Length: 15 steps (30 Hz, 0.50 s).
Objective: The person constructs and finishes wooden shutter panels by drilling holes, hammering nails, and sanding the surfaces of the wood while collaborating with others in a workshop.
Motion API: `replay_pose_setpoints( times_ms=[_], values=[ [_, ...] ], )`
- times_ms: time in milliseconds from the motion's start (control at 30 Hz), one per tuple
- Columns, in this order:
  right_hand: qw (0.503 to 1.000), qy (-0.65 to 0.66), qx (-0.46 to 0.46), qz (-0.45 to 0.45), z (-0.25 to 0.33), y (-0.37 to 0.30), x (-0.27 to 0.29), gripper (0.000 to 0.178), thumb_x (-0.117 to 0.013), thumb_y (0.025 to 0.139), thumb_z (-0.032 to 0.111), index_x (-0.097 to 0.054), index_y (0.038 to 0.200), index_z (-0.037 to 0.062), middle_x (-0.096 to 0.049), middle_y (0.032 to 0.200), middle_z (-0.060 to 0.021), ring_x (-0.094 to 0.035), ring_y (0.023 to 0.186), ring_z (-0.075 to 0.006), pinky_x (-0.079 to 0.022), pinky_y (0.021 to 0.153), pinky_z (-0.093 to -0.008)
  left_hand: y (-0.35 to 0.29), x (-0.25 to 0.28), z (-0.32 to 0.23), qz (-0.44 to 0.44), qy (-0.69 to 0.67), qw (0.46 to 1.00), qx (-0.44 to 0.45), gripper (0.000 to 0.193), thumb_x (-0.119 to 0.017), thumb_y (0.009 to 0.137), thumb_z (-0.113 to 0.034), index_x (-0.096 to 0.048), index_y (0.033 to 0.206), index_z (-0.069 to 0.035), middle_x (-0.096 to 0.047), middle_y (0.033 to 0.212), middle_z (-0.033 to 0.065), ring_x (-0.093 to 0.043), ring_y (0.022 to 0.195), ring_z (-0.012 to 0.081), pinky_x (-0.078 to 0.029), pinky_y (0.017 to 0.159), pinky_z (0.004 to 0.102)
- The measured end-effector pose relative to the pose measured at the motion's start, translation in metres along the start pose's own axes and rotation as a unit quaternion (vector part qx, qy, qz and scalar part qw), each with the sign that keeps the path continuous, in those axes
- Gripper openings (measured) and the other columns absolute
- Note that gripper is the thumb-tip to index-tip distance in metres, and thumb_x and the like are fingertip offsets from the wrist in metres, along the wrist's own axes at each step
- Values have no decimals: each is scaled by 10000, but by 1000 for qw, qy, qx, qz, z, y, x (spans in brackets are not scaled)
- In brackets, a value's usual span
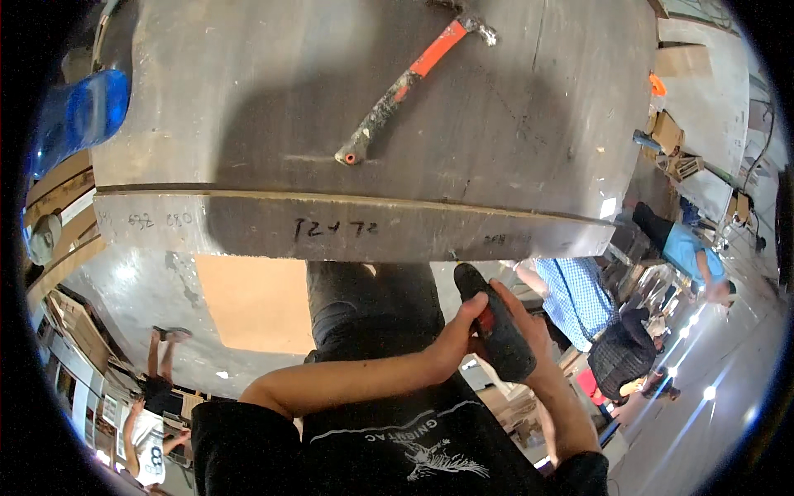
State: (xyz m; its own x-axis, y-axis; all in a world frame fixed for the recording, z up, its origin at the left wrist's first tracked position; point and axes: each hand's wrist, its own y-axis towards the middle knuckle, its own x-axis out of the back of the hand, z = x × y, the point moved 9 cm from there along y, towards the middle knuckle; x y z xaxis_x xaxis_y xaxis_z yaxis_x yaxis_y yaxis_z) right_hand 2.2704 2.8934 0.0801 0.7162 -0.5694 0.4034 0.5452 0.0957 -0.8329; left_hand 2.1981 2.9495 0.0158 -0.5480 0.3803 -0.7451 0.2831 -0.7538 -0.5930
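My left hand (pixel 460 332) and my right hand (pixel 529 329) are both closed round a black power drill (pixel 506 341), just right of my body. The left thumb lies on the side of its housing; the other left fingers are mostly hidden behind it. The drill points away from me, and its thin bit (pixel 456 258) meets the front edge of a large grey-brown panel (pixel 289 227). Whether the bit has gone into the panel, I cannot tell. Handwritten marks run along that edge. On top lies a hammer (pixel 382 107) with a worn red and black handle, its metal head at the far end.
A big blue water bottle (pixel 98 107) stands left of the panel, by some wooden boards (pixel 62 186). A tan sheet (pixel 256 302) lies on the grey floor. Several people are around, one in a checked shirt (pixel 576 298) at the right. Cardboard boxes (pixel 667 132) sit at the far right.
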Motion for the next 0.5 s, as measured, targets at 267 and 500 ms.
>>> replay_pose_setpoints(
  times_ms=[267, 500],
  values=[
    [997, -4, 69, -16, 0, 3, 4, 808, -759, 776, 269, -378, 1476, 134, -679, 1097, -231, -685, 981, -392, -554, 792, -424, -1, -7, -7, -11, -40, 998, -37, 445, -541, 924, -533, -562, 1091, -121, -594, 1026, 61, -560, 935, 223, -460, 808, 415],
    [994, 66, 78, -31, -4, -9, -2, 904, -867, 745, 223, -364, 1472, 36, -657, 1207, -137, -640, 1088, -200, -483, 955, -341, 2, -9, -5, 1, 8, 999, -31, 490, -520, 940, -563, -525, 1141, -117, -578, 1047, 72, -589, 991, 269, -528, 792, 513]
  ],
)
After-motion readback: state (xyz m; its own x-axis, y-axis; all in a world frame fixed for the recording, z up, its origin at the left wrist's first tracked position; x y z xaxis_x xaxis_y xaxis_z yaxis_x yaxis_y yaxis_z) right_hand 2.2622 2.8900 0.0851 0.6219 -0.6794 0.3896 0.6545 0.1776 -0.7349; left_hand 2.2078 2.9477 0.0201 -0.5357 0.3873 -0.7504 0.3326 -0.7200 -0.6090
